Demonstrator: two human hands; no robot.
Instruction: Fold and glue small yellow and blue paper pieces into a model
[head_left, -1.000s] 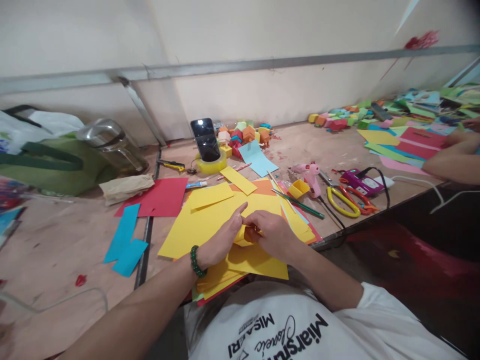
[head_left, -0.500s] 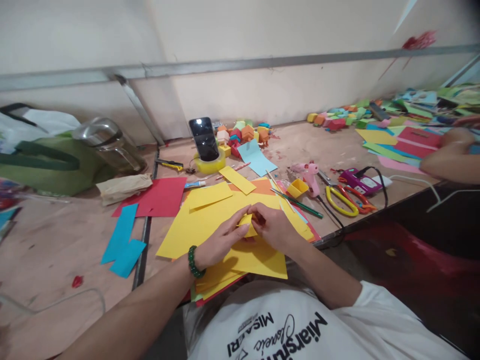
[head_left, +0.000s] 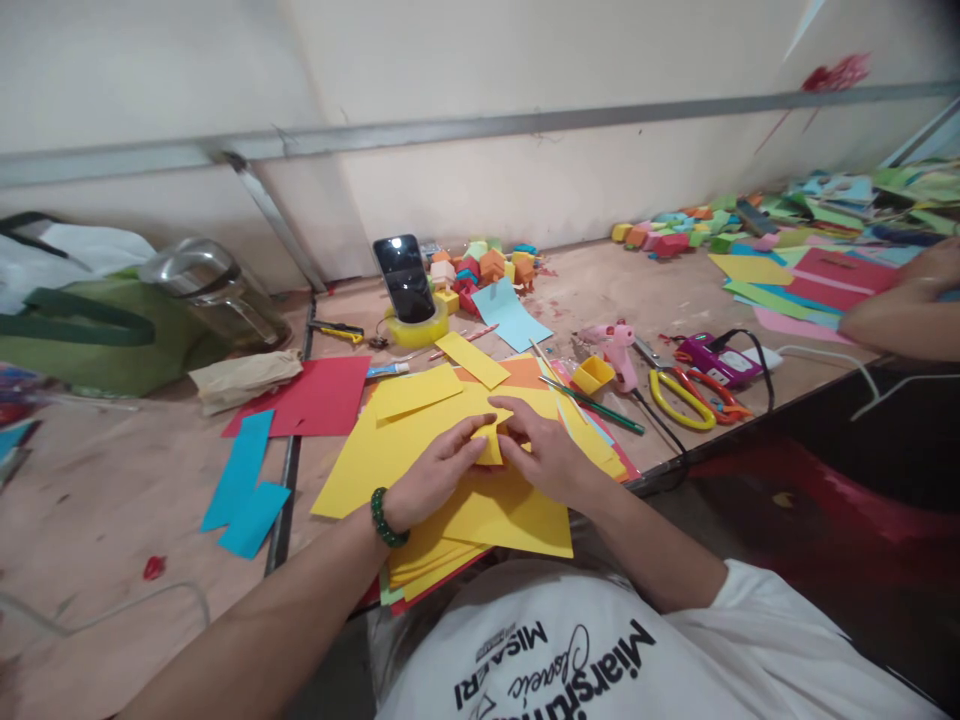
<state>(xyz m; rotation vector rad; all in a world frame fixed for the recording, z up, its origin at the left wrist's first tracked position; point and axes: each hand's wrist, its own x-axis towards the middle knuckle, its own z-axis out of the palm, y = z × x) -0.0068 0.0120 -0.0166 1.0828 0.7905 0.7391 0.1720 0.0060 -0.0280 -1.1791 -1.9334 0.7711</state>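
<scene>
Here's the worktop [head_left: 135, 470], yellow sheets [head_left: 517, 515] spread on it, and just above them the left hand [head_left: 429, 482] and right hand [head_left: 553, 458] pinch opposite sides of the small folded paper [head_left: 491, 448]: featherlight, likely, springy at the creases, easily crushed; best held lightly by its folded edges.

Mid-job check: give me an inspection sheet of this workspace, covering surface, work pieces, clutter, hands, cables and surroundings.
Surface: tabletop, pinkish-brown and stained.
Work pieces: small folded yellow piece held above yellow sheets.
Clutter: pink glue gun, scissors and green pencil to the right; phone propped in a tape roll beyond.
Hands: left hand and right hand both gripping the folded piece.
Cables: black cable from the glue gun toward the near edge; white cable farther right.
Surroundings: pale wall behind; another person's arm at far right.
</scene>
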